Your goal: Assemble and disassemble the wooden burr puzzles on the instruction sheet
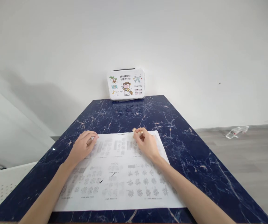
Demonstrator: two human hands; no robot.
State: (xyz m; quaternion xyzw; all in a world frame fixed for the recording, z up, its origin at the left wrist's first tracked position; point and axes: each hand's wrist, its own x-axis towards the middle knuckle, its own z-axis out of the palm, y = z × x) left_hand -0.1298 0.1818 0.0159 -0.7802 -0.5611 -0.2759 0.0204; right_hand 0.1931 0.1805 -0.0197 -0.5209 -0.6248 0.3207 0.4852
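Observation:
A white sheet (120, 183) printed with rows of small grey figures lies flat on a dark blue marble table (189, 161). My left hand (84, 147) rests palm-down on the sheet's upper left part, its fingers curled loosely and touching the paper. On the sheet's upper edge my right hand (145, 143) has its fingers pinched round a small pale block (134, 130). Two tiny dark marks (112, 175) sit near the middle of the sheet.
A white case (125, 84) with cartoon travel pictures stands upright at the table's far edge against the wall. A plastic bottle (235, 132) lies on the grey floor at the right. A white perforated surface (1, 183) sits lower left.

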